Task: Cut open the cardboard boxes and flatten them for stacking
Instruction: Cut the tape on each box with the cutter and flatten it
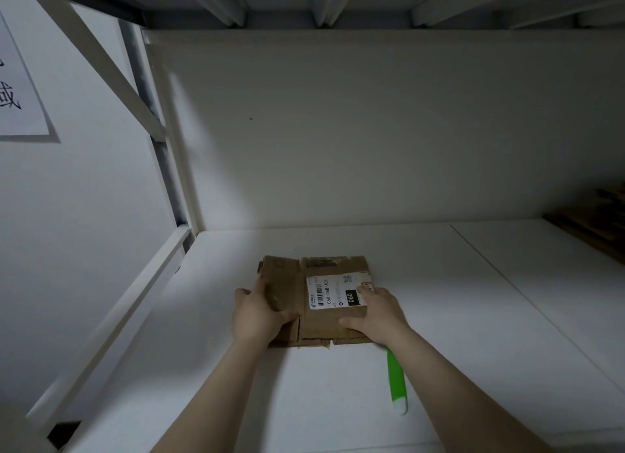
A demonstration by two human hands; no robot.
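Note:
A small brown cardboard box (321,324), flattened and with a white shipping label (333,292) on top, lies on the white table (473,317). My left hand (258,314) grips its left side, fingers curled round the edge and thumb on top. On the box's right side rests my right hand (377,312), with its fingers along the right edge and its thumb on the top face. A green-handled cutter (396,381) lies on the table just right of my right forearm, partly hidden under it.
A white wall panel (372,131) stands behind the table. A white metal frame (162,260) runs along the table's left edge. Brown cardboard pieces (595,222) are stacked at the far right. A printed paper sign (17,90) hangs on the left wall.

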